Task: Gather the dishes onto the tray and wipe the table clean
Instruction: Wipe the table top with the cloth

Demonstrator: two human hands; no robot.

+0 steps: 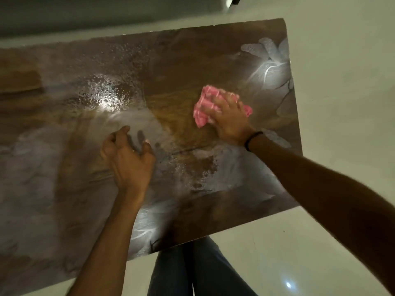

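The glossy brown table (64,167) with a pale flower pattern fills most of the view. Wet droplets (104,92) and smears shine on its middle. My right hand (228,118) presses flat on a crumpled pink cloth (205,103) on the table's right half. My left hand (128,159) rests on the table's middle with fingertips down and fingers spread, holding nothing. No dishes or tray are in view.
The table's right edge (296,116) and near edge (213,233) border a pale tiled floor (342,60). My legs in blue jeans (192,270) stand at the near edge. A brown flat shape (19,82) lies at the far left.
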